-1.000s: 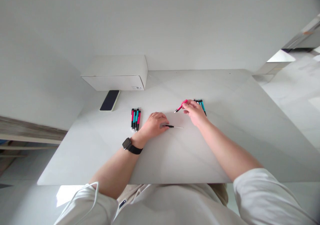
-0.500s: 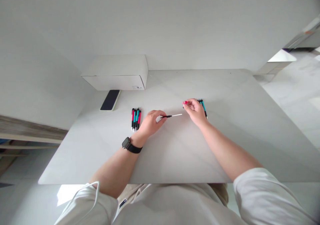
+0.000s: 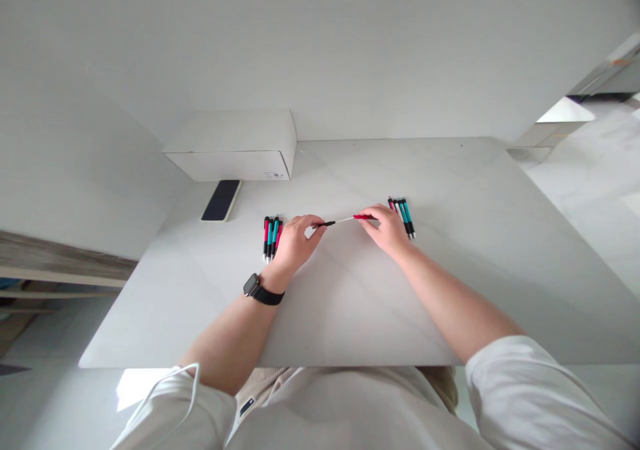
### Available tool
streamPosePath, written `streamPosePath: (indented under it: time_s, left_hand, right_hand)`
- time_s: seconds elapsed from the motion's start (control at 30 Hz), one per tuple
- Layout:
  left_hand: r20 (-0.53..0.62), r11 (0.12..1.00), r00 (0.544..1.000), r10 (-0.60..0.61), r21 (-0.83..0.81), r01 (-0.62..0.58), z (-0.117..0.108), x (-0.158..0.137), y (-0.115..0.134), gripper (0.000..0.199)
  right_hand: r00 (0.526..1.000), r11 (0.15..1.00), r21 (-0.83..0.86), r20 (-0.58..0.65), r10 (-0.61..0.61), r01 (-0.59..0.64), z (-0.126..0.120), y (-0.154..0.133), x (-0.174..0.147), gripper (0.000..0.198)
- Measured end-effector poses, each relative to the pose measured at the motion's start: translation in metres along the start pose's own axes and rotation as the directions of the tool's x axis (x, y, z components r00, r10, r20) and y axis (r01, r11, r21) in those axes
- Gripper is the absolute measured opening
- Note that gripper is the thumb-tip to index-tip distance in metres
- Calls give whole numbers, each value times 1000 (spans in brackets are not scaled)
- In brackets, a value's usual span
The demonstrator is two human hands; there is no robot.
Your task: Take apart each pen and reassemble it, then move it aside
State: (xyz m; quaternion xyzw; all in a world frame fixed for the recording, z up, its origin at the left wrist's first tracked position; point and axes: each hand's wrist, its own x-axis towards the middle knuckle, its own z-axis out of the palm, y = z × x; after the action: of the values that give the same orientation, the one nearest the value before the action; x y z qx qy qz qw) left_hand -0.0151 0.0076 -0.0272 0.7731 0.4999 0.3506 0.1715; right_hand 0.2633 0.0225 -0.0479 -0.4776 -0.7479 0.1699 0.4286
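Observation:
Between thumb and fingers, my left hand (image 3: 299, 240) pinches a black pen part (image 3: 327, 223), from which a thin white refill (image 3: 344, 220) points right. My right hand (image 3: 389, 229) is closed on a red pen barrel (image 3: 363, 217), its open end facing left. The refill's far end meets the barrel's mouth; whether it is inside I cannot tell. Beside my left hand lies a row of red and teal pens (image 3: 271, 237), partly hidden by the hand. Just right of my right hand is another group of pens (image 3: 406, 217), teal, white and red.
The white table (image 3: 350, 317) runs up to a wall. A long white box (image 3: 227, 163) stands at the back left, with a dark-screened phone (image 3: 221, 201) in front of it. A black watch (image 3: 263, 291) sits on my left wrist.
The red barrel has turned to point left and come down in line with the refill, and the gap between them has closed. My left hand has shifted slightly left and up.

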Motion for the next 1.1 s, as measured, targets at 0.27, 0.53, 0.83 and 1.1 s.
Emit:
streamPosePath:
  time_s: [0.27, 0.53, 0.83, 1.1]
  left_hand:
    - [25, 999, 999, 24, 29, -25, 2, 0, -2, 13]
    - [84, 998, 994, 64, -7, -64, 2, -1, 4, 13]
    - [117, 999, 992, 46, -34, -43, 2, -1, 7, 17]
    - [126, 999, 991, 42, -32, -39, 3, -1, 7, 17]
  right_hand:
    - [995, 983, -171, 78, -59, 72, 1, -2, -2, 13]
    - [975, 941, -283, 174, -141, 187, 8, -14, -10, 15]
    - [969, 943, -263, 190, -156, 203, 8, -20, -10, 14]
    - [968, 946, -250, 192, -160, 206, 9, -21, -12, 15]
